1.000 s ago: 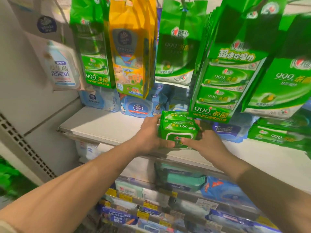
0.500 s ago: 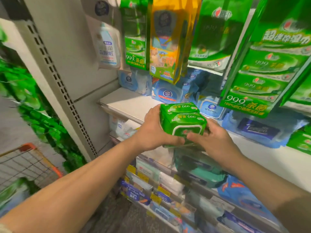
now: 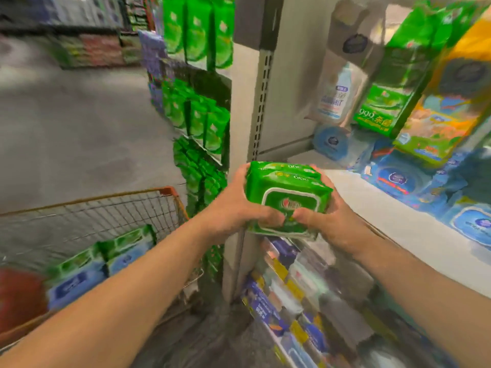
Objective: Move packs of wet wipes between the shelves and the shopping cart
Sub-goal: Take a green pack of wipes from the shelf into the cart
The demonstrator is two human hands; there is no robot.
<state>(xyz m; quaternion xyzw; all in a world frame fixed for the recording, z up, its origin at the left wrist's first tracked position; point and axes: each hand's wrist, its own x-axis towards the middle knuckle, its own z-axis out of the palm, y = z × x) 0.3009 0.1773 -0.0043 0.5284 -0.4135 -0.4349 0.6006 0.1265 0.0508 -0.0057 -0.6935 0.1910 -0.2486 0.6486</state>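
Green stacked packs (image 3: 285,197) squeezed between my left hand (image 3: 239,208) and right hand (image 3: 329,219), centre frame; loosen the squeeze and the top pack could slide off before the cart (image 3: 111,197), lower left.

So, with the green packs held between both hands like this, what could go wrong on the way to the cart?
1. The green packs look like a stack squeezed only from the sides by the left hand and right hand; one pack might slip out.
2. The cart sits low on the left with a wire rim, so the packs could catch on it.
3. The cart already holds packs, so a dropped stack may land unevenly.
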